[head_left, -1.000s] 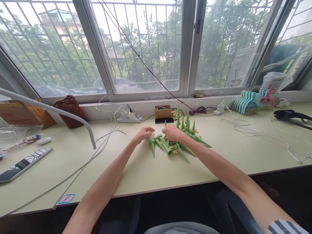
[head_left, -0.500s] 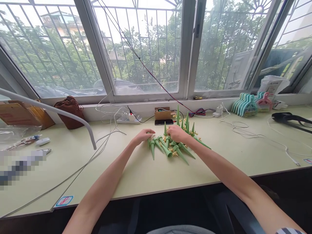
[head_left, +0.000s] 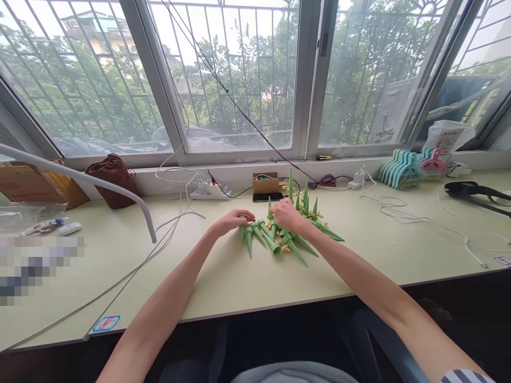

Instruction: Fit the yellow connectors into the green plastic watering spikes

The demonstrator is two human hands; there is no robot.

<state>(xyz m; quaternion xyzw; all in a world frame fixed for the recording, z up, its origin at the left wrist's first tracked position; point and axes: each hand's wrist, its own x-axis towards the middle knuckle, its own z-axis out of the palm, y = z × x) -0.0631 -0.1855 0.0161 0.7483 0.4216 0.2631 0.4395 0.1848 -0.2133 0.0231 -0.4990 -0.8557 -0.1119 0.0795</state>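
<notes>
Green cone-shaped plastic watering spikes with small yellow valves are heaped on the table. At the heap's left edge, my left hand is closed over one green watering spike, whose point shows under the fingers. My right hand is closed above the middle of the heap. Its fingertips are against or right beside an upright spike; what they pinch is hidden. Behind that hand several spikes stand point up. Others lie on their sides toward me, one fallen spike among them, with yellow valves between.
Behind the heap are a small open cardboard box and a black phone. A power strip with cables lies left of them. A grey bent tube crosses the left side. Teal hangers and dark glasses are at right.
My right hand has drawn slightly right and back, uncovering more of the upright spike. My left hand stays at the left edge, nearly still. The heap looks unchanged.
</notes>
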